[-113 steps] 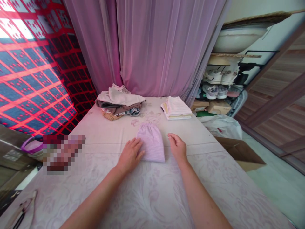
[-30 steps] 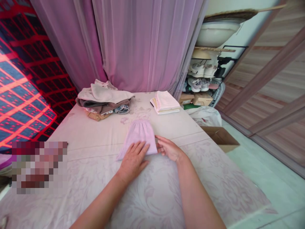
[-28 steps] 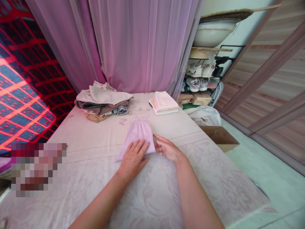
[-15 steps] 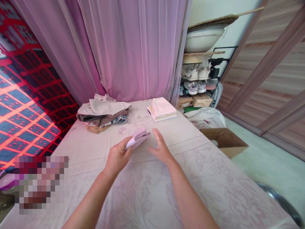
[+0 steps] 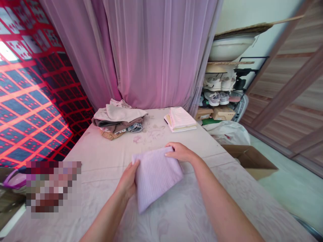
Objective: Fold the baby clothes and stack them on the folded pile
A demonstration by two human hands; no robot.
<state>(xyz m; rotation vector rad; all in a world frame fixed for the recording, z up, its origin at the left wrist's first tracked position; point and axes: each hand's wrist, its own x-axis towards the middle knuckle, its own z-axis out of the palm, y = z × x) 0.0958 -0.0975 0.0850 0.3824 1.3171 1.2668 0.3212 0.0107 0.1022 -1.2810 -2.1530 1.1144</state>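
Observation:
A lilac ribbed cloth (image 5: 157,178), folded into a rough rectangle, is held between my two hands above the patterned sheet. My left hand (image 5: 128,179) grips its left edge, thumb on top. At the upper right corner, my right hand (image 5: 179,152) pinches the cloth between thumb and fingers. Beyond it to the right lies a neat stack of folded pale pink and cream cloths (image 5: 181,119). A looser pile of clothes (image 5: 119,117), grey, brown and patterned, sits at the far left.
A purple curtain (image 5: 161,57) hangs behind the bed's far edge. On the right stand a shoe rack (image 5: 217,90), a white plastic bag (image 5: 228,131) and an open cardboard box (image 5: 252,161). A blurred-out patch covers something at the left edge.
The lilac cloth has turned from edge-on to show its broad face. My right hand, apart from it before, now grips its corner. The view has shifted slightly left.

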